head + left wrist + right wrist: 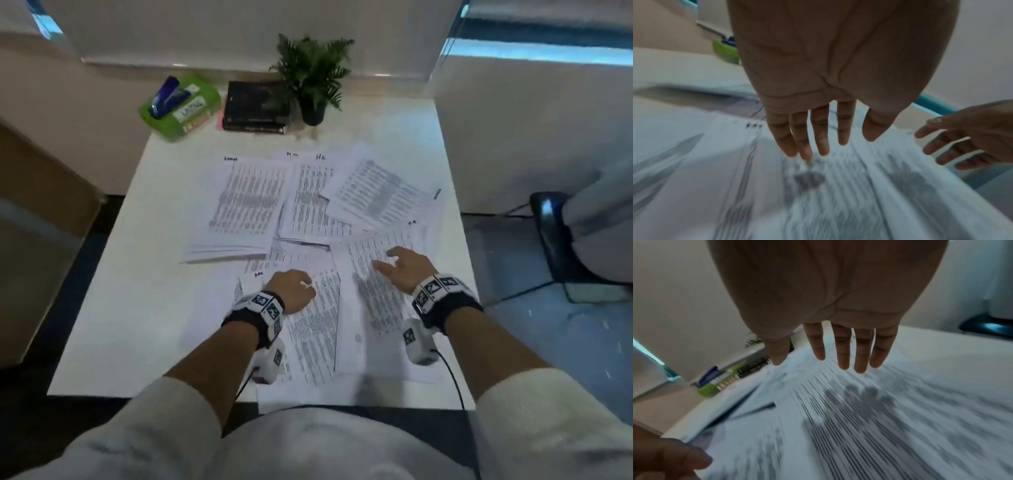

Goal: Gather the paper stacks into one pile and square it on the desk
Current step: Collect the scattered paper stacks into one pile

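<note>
White desk; printed paper stacks strewn over its middle and near right, overlapping at skewed angles. Far-left stack fanned at its near edge; one sheet overhanging the near desk edge. Bare desk along the whole left side and in the near-left corner; a narrower strip bare at far right.

Left hand palm down over the near-centre sheets, fingers straight and loosely spread, gripping nothing; fingertips just above or grazing paper, cannot tell which. Right hand over the near-right stack, fingers extended and apart, nothing held.

Back edge: green packet with blue stapler on top, black books, potted plant. Black chair base off the right side.
</note>
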